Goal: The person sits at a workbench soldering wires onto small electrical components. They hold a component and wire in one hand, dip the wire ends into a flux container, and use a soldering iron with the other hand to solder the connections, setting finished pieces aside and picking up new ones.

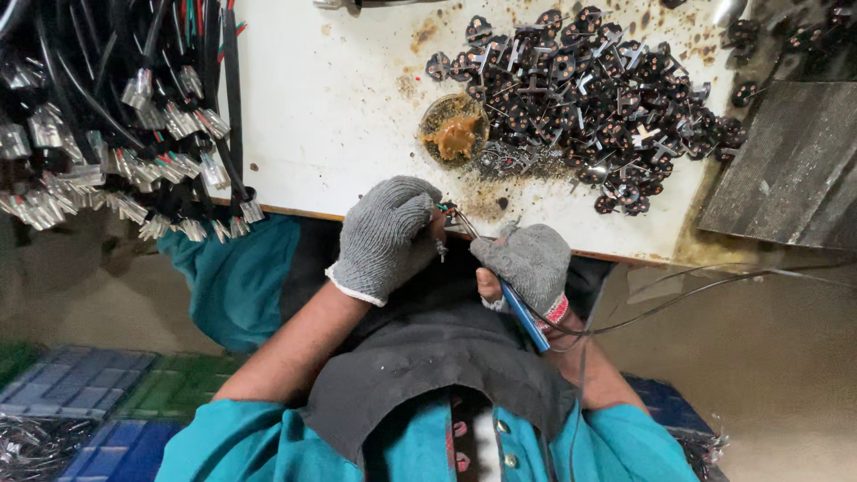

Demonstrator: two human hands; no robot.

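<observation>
Both hands wear grey knitted gloves and meet just below the near edge of the white bench (339,107); the left hand (384,234) is curled shut, its fingers folded over a small wired part (444,211) whose red and green leads peep out at the fingertips; the right hand (528,261) is closed in a pen-like grip around a blue-handled soldering iron (522,314), the thumb pressed along the handle, the thin metal tip slanting up and left to the wired part, where tip and part seem to touch, though the spot is too small to tell for certain; a dark cord (696,290) runs from the iron's rear end away to the right.

On the bench just above the hands sits a small round tin of brownish paste (453,132); to its right spreads a heap of black plug inserts (589,98) with metal pins; the surface around them is stained brown; at the left edge hangs a thick bundle of black cables (116,116) ending in metal terminals; a grey ribbed board (790,170) lies at the right.
</observation>
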